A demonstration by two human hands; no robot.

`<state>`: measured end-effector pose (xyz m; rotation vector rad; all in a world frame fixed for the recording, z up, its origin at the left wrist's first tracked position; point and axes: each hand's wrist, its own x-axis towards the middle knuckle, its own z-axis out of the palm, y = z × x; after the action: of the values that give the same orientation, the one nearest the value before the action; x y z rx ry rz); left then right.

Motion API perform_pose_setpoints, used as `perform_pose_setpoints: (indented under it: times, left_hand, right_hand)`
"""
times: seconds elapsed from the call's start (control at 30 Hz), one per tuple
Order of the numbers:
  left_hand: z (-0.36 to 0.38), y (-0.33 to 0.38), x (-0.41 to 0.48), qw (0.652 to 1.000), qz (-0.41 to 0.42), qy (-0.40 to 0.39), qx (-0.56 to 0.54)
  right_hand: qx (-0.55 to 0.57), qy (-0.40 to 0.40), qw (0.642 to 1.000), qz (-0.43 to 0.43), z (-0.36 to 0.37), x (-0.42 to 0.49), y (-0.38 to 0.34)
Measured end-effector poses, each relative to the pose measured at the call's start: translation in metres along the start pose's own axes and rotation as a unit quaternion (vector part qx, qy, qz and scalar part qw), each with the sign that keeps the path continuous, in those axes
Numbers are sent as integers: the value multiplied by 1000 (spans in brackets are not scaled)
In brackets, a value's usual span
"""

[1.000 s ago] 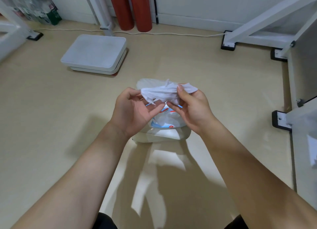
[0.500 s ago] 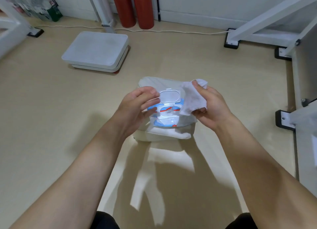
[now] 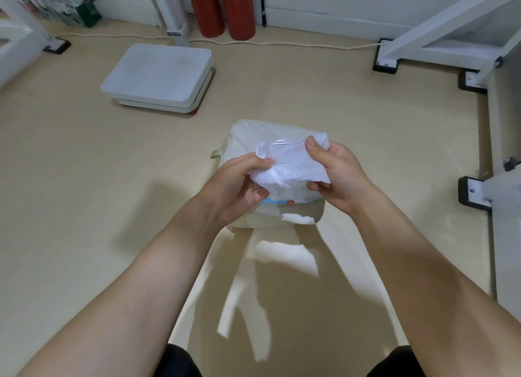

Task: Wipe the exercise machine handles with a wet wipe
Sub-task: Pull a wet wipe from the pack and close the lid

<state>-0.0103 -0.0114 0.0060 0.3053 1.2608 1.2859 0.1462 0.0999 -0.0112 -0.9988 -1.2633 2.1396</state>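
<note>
Both hands on the wet wipe [image 3: 290, 168]. My left hand [image 3: 239, 185] pinches its left edge between thumb and curled fingers. My right hand [image 3: 338, 176] grips the right edge, thumb on the upper corner, fingers curled under the lower one. The wipe is stretched between the two hands as a crumpled sheet, in the air, in front of me.

Change from half a second ago: then my right hand alone held the wipe, bunched, off to the right of the pack, while my left hand was at the pack's open lid. Now my left hand is off the lid and on the wipe. The wipe has moved left and sits directly over the pack [image 3: 282, 201], covering most of it. Only a blue strip with a small red mark shows below the wipe's lower edge.

The pack lies where it was, on the beige bag [image 3: 248, 134] on the floor [image 3: 84, 179]. The view has shifted slightly; the bag's small side loop shows at its left.

Surroundings unchanged: a white flat platform [image 3: 160, 75] on the floor to the far left, two red tubes [image 3: 222, 7] standing against the wall, a pale cable [image 3: 282, 42] running along the floor, and a white metal frame [image 3: 439, 18] with black feet [image 3: 386, 63] to the right.
</note>
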Motion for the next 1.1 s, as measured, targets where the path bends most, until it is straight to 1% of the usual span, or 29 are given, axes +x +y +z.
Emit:
perform_pose_setpoints:
  times: [0.07, 0.13, 0.17, 0.2, 0.23, 0.27, 0.3, 0.33, 0.37, 0.4, 0.43, 0.47, 0.53, 0.6, 0.63, 0.67, 0.7, 0.73, 0.77, 0.8, 0.87, 0.9, 0.93, 0.97, 1.03, 1.07, 1.1]
  left_hand:
    - [3, -1, -2, 999, 14, 36, 14]
    - [0, 0, -1, 997, 34, 72, -23]
    - [-3, 4, -1, 993, 56, 94, -34]
    - [-11, 9, 1, 987, 88, 133, -22]
    - [-20, 14, 3, 978, 118, 174, 13]
    - [-26, 19, 3, 967, 135, 209, 54]
    - [-33, 21, 5, 956, 140, 237, 102]
    - [-40, 20, 6, 942, 142, 259, 162]
    - [-43, 18, 6, 921, 138, 279, 233]
    - [-44, 13, 8, 893, 133, 294, 313]
    - [-45, 8, 12, 864, 124, 295, 388]
    - [-44, 2, 19, 842, 105, 280, 448]
    - [-35, -5, 30, 829, 79, 217, 510]
    - [-26, -15, 44, 817, 76, 140, 554]
    - [-21, -20, 49, 802, 62, 105, 585]
    - [-17, -25, 51, 783, 36, 71, 616]
    - [-16, -28, 53, 773, 10, 58, 632]
    - [-18, -29, 54, 779, 7, 66, 623]
    - [-19, -25, 54, 797, 23, 89, 596]
    - [-22, -20, 55, 823, 53, 126, 552]
    - [-23, -6, 56, 856, 115, 210, 459]
    - [-22, 0, 58, 866, 126, 223, 429]
    - [-20, 4, 60, 875, 123, 205, 420]
    - [-16, 7, 62, 879, 116, 163, 433]
    - [-8, 7, 60, 875, 85, 82, 470]
    - [-7, 4, 57, 866, 68, 63, 491]
    - [-7, -1, 54, 847, 49, 54, 526]
  right_hand:
    - [15, -16, 1000, 6, 4, 2, 1]
    - [-21, -36, 999, 12, 7, 5, 3]
    - [-61, -29, 998, 16, 6, 9, 6]
    - [-104, -4, 994, 11, 6, 13, 11]
    - [-156, 43, 987, -11, 2, 18, 20]
    - [-232, 100, 966, -46, -4, 22, 29]
    - [-326, 137, 932, -82, -10, 25, 39]
    - [-405, 143, 897, -106, -15, 27, 48]
    - [-452, 132, 874, -119, -16, 26, 56]
    - [-473, 120, 864, -125, -15, 27, 62]
    - [-491, 112, 854, -131, -14, 27, 67]
    - [-517, 108, 837, -141, -11, 27, 70]
    - [-570, 103, 797, -172, -11, 28, 74]
    - [-582, 105, 783, -193, -13, 27, 74]
    - [-596, 100, 769, -207, -15, 26, 74]
    - [-625, 90, 745, -216, -17, 25, 74]
    - [-659, 76, 716, -218, -20, 25, 75]
    - [-684, 62, 694, -214, -23, 25, 76]
    - [-700, 55, 679, -213, -25, 24, 78]
    - [-707, 53, 672, -215, -27, 22, 82]
    - [-705, 49, 670, -227, -29, 21, 86]
    - [-700, 38, 678, -222, -30, 21, 87]
    - [-689, 26, 693, -209, -29, 22, 87]
    - [-668, 16, 718, -194, -30, 23, 87]
    - [-589, 25, 791, -167, -34, 21, 84]
    - [-536, 54, 826, -167, -37, 19, 83]
    - [-487, 86, 851, -176, -39, 18, 81]
